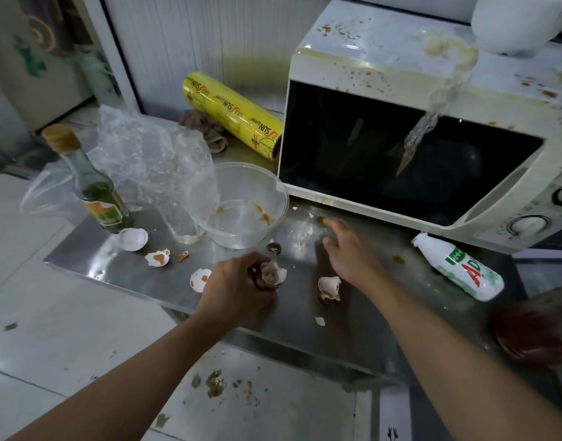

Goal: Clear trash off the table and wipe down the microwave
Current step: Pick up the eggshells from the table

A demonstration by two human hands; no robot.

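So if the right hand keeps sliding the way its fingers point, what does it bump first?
Probably the small dark scrap at the fingertips of the right hand, then the microwave front just behind; depth is hard to judge.

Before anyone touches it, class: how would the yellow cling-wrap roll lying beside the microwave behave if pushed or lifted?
The yellow cling-wrap roll is a cylinder lying on its side, so it would probably roll if nudged sideways. Its glossy wrapper may be slippery. It looks stiff, likely lifting as one piece. One end sits close to the microwave, which might stop it.
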